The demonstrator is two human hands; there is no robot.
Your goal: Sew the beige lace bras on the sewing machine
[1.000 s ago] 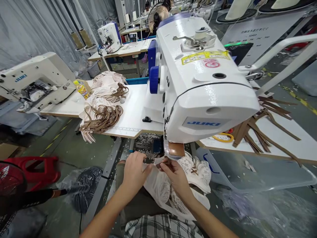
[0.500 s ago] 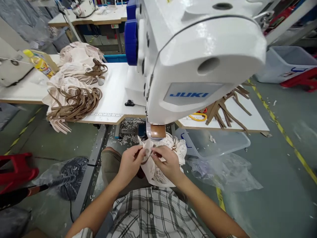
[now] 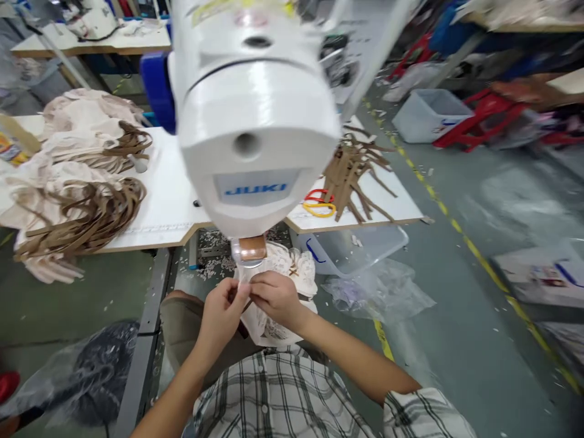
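My left hand (image 3: 224, 309) pinches the edge of a cream lace garment (image 3: 305, 269) between thumb and fingers. Right beside it, my right hand (image 3: 279, 299) is closed on the same piece, the fingertips of both hands almost touching. A bit of brown strap shows near the fingers, though its hold is partly hidden. The garment drapes over my lap, with a small brown bow on its lace. Just above my hands is the lower end of a white JUKI sewing machine (image 3: 258, 137); its needle area is hidden from me.
Left on the white table (image 3: 164, 182) lie piled cream garments with brown straps (image 3: 91, 210). To the right are loose brown strips (image 3: 349, 176) and red- and yellow-handled scissors (image 3: 319, 208). A clear plastic bin (image 3: 360, 252) stands below the table, plastic bags (image 3: 387, 292) beside it.
The view has swung to the right, so the machine and table appear further left. My hands stay at the garment's edge, with the right fingers now closer against the left ones.
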